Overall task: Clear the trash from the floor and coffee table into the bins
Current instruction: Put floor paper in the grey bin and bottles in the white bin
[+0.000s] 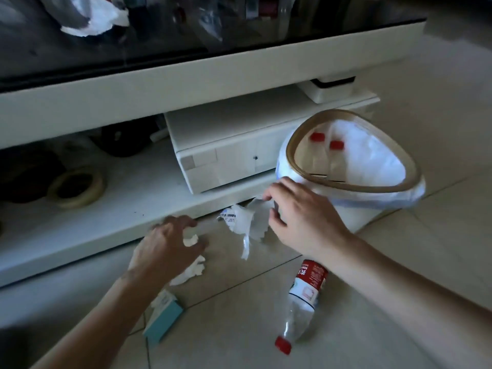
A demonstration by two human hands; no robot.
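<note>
My right hand [300,214] pinches a crumpled white paper with a barcode [245,222] just above the floor, left of the bin. The white bin [351,179], with a wooden rim and a plastic liner, holds two red-capped bottles [327,153]. My left hand [167,246] curls round a small white tissue wad [191,239]. More crumpled tissue [191,271] lies under it on the tiles. An empty plastic bottle with a red label and red cap [300,302] lies on the floor beneath my right forearm. A small teal and white box [163,319] lies by my left forearm.
The white coffee table [186,75] has a dark glass top carrying crumpled paper [93,18] and blurred items. Its lower shelf holds a tape roll [76,186], dark objects and a white drawer unit [229,155]. Pale floor tiles spread to the right.
</note>
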